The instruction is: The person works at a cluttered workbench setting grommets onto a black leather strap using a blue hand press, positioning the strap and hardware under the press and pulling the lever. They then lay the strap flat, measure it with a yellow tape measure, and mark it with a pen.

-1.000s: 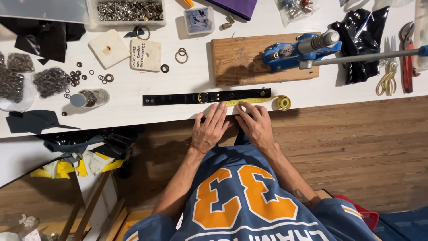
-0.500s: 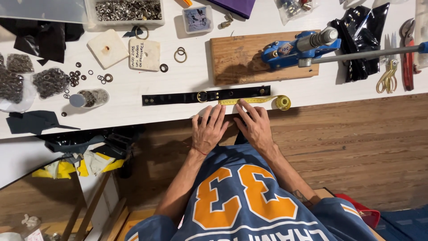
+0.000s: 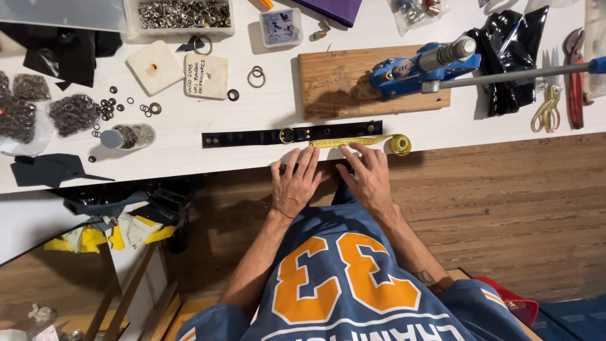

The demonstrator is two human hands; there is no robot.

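Broadly, a white worktable (image 3: 265,110) fills the upper part of the view, with a wooden block (image 3: 334,82) carrying a blue lever press (image 3: 420,68) near its front edge. Closer to that edge lies a long black strap (image 3: 252,137) with a brass ring (image 3: 286,135) at its middle. Both hands rest flat and open at the table edge, gripping nothing: the left hand (image 3: 295,185) just below the strap, the right hand (image 3: 368,178) with its fingertips (image 3: 353,147) touching a yellow tape measure (image 3: 353,143), which lies stretched along the strap's right part and ends in a small roll
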